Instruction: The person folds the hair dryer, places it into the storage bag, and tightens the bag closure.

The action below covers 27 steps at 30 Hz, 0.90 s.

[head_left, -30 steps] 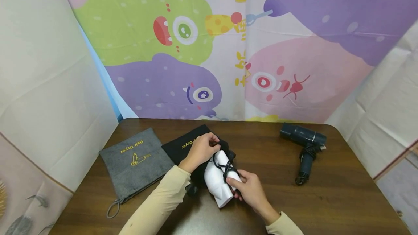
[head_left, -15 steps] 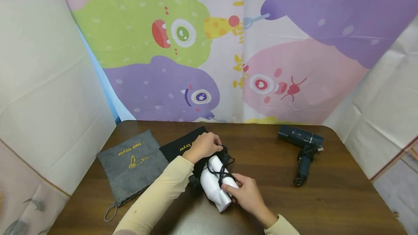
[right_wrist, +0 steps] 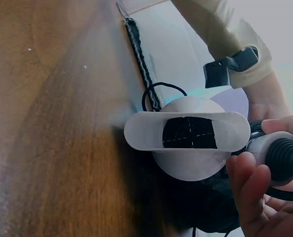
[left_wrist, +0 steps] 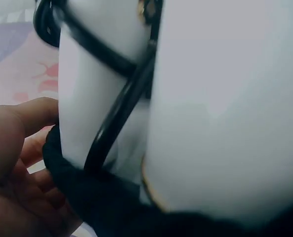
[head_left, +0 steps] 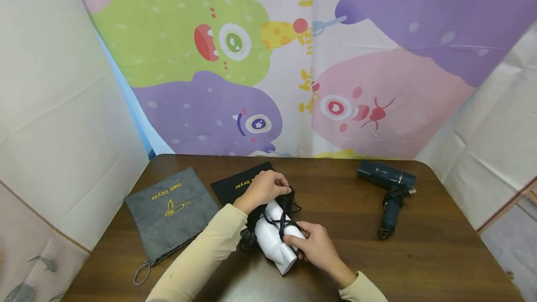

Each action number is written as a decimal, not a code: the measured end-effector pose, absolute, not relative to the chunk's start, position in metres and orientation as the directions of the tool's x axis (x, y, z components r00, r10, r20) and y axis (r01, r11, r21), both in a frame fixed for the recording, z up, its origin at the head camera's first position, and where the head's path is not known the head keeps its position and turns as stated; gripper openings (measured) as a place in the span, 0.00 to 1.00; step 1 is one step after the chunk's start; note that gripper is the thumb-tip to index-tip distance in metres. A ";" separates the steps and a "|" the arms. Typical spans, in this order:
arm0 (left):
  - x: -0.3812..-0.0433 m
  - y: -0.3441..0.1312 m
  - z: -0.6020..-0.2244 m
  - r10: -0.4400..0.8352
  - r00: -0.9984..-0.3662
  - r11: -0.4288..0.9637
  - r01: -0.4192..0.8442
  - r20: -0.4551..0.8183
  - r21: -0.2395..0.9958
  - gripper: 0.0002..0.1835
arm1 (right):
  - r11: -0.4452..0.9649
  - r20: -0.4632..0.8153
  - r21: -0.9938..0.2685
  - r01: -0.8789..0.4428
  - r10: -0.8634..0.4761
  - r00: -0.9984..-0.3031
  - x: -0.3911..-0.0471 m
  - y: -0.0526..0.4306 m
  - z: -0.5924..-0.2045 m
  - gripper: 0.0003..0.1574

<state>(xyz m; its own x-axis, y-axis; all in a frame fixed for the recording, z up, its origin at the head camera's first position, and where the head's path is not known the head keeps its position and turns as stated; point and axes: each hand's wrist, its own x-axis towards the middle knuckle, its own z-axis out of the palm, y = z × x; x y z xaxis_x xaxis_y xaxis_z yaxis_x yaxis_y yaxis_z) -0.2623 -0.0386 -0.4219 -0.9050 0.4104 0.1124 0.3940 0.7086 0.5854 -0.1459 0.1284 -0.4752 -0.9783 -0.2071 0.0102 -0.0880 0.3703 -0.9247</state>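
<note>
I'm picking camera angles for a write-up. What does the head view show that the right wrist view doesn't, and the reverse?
Only the head view: the dark dryer at the table's far right, the yellow lettering on the grey bag, and the wide cartoon backdrop.

Only the right wrist view: the dark grid inside the white dryer, the ribbed cord guard, and a device strapped at the left wrist.

Both: the white dryer held in the right hand, the black bag and the table.

White hair dryer (head_left: 267,236) in smooth, glossy plastic — black pouch (head_left: 228,188) in matt cloth — wood-grained table (head_left: 335,190).
</note>
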 end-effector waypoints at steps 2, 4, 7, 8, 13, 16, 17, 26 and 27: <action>-0.260 -0.037 -0.422 0.416 -0.900 0.712 0.412 0.131 0.568 0.05 | 0.354 -0.016 -0.933 -0.062 -0.214 -0.977 -0.148 0.128 -0.474 0.22; -0.258 -0.035 -0.422 0.425 -0.891 0.716 0.439 0.159 0.543 0.05 | 0.348 -0.028 -0.936 -0.052 -0.222 -0.975 -0.150 0.126 -0.473 0.22; -0.254 -0.033 -0.421 0.445 -0.875 0.719 0.474 0.188 0.508 0.05 | 0.360 -0.025 -0.930 -0.065 -0.241 -0.970 -0.153 0.121 -0.471 0.20; -0.253 -0.033 -0.421 0.454 -0.870 0.719 0.486 0.194 0.497 0.05 | 0.365 -0.022 -0.928 -0.071 -0.245 -0.969 -0.153 0.119 -0.470 0.20; -0.246 -0.033 -0.419 0.484 -0.845 0.712 0.532 0.228 0.458 0.05 | 0.310 -0.057 -0.951 -0.018 -0.230 -0.972 -0.157 0.114 -0.470 0.18; -0.241 -0.036 -0.420 0.471 -0.839 0.713 0.544 0.272 0.442 0.05 | 0.228 -0.125 -0.970 0.080 -0.189 -0.974 -0.158 0.115 -0.471 0.17; -0.240 -0.038 -0.420 0.464 -0.838 0.719 0.546 0.288 0.431 0.05 | 0.203 -0.146 -0.973 0.110 -0.173 -0.974 -0.159 0.115 -0.471 0.16; -0.225 -0.052 -0.435 0.347 -0.830 0.769 0.518 0.436 0.375 0.05 | 0.078 -0.227 -0.972 0.220 -0.109 -0.968 -0.165 0.120 -0.474 0.13; -0.224 -0.054 -0.437 0.331 -0.832 0.774 0.509 0.445 0.377 0.05 | 0.074 -0.230 -0.972 0.223 -0.108 -0.967 -0.165 0.120 -0.475 0.13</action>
<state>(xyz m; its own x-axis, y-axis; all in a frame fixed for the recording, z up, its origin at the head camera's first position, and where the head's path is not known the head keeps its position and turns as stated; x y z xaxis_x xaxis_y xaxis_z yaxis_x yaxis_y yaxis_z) -0.2238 -0.0536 -0.4373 -0.8323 0.3310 0.4446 0.5091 0.7738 0.3770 -0.1655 0.1201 -0.4750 -0.9672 -0.1079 -0.2300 0.2229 0.0736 -0.9721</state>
